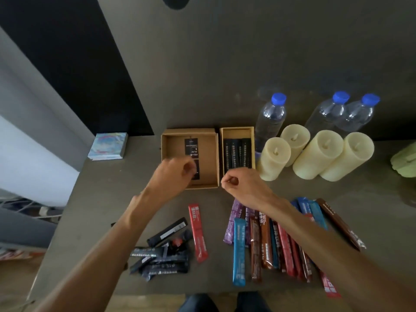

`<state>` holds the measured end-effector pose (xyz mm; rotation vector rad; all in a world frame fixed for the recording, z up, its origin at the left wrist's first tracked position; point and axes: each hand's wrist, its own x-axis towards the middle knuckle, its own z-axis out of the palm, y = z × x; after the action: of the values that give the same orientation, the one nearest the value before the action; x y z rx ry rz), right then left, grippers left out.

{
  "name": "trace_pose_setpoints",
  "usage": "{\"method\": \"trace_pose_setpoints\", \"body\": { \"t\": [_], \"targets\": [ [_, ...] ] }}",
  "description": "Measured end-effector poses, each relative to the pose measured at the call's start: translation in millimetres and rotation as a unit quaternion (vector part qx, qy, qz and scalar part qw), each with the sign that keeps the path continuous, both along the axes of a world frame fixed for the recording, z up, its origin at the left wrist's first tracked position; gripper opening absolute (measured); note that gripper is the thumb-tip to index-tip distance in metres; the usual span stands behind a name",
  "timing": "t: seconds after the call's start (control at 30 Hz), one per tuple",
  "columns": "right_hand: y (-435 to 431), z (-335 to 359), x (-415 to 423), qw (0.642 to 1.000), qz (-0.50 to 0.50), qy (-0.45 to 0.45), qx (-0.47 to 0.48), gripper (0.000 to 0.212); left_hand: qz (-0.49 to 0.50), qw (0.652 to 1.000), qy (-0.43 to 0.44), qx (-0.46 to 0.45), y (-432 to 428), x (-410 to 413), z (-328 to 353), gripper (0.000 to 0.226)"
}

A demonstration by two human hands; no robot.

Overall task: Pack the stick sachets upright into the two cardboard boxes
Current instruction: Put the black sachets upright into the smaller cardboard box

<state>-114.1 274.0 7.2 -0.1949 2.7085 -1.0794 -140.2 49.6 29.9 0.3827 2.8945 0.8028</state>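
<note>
Two open cardboard boxes stand side by side on the table: a wide left box (166, 161) and a narrow right box (237, 131). A black sachet (191, 146) lies in the left box, and my left hand (172, 175) hovers over its near end with curled fingers that seem to pinch it. Several black sachets (237, 154) fill the right box. My right hand (239, 184) sits at that box's front edge, fingers curled, holding nothing I can see. Loose black sachets (162, 255), one red sachet (197, 233) and a row of coloured sachets (270, 244) lie near me.
Several cream candles (273, 158) lie right of the boxes, with three blue-capped water bottles (270, 118) behind them. A small patterned block (108, 146) sits at the table's left corner, a green object (404, 159) at the right edge. A dark wall rises behind the boxes.
</note>
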Motion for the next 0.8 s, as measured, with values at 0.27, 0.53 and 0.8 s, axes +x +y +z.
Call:
{"method": "trace_pose_setpoints", "body": {
  "t": [0.27, 0.53, 0.8],
  "targets": [
    [-64, -27, 21, 0.992, 0.115, -0.035, 0.038, 0.012, 0.050, 0.972, -0.180, -0.141, -75, 86, -57, 0.012],
    [-74, -27, 29, 0.995, 0.074, -0.071, 0.015, 0.019, 0.099, 0.990, -0.075, -0.067, -73, 106, -65, 0.012],
    [-82, -12, 23, 0.947, -0.080, -0.207, -0.232, 0.010, 0.106, 0.986, 0.132, 0.010, -49, 120, -48, 0.019]
  ]
}}
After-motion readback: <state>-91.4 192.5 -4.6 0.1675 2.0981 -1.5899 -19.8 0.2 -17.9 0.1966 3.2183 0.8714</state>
